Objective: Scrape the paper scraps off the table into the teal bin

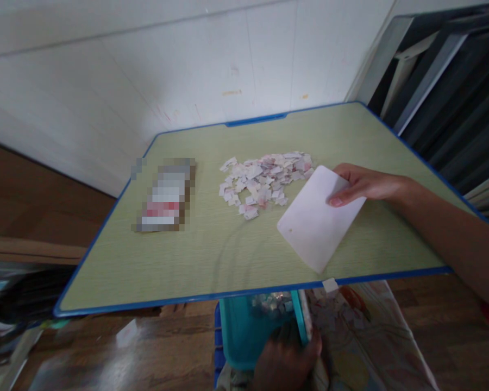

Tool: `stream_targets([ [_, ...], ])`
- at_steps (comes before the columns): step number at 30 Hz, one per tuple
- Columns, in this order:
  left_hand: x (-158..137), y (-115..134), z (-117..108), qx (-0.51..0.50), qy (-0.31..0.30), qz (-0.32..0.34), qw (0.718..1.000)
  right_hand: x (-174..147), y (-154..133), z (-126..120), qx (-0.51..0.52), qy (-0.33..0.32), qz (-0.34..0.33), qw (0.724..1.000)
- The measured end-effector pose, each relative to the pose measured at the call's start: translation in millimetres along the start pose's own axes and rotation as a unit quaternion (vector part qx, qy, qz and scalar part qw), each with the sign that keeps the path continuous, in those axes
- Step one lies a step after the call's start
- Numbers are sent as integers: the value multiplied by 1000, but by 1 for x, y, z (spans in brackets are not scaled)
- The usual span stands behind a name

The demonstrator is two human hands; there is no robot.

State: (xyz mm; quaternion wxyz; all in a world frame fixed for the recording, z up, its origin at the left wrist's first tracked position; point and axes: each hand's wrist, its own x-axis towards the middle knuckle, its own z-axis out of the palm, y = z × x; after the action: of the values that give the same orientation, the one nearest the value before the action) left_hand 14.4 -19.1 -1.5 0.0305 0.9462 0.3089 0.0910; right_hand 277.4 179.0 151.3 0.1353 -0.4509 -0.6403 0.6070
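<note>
My right hand holds a white card tilted over the right part of the table, thumb on its face and fingers behind. A loose heap of small paper scraps, whitish with some pinkish marks, lies just left of the card. Below the table's front edge is a teal tray with small shiny pieces at its far end. My left hand, dark and blurred, is closed at the tray's right side, fingers inside and thumb outside the rim.
The green table has a blue edge and meets a white wall. A pixelated flat object lies on its left. One scrap sits at the front edge; patterned cloth with scraps lies below. Dark panels lean at right.
</note>
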Motion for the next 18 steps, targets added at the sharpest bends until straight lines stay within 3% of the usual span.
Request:
stream_targets([
  [18, 1, 0, -1, -6, -12, 6, 1000, 0, -3, 1, -36, 5, 7, 999],
])
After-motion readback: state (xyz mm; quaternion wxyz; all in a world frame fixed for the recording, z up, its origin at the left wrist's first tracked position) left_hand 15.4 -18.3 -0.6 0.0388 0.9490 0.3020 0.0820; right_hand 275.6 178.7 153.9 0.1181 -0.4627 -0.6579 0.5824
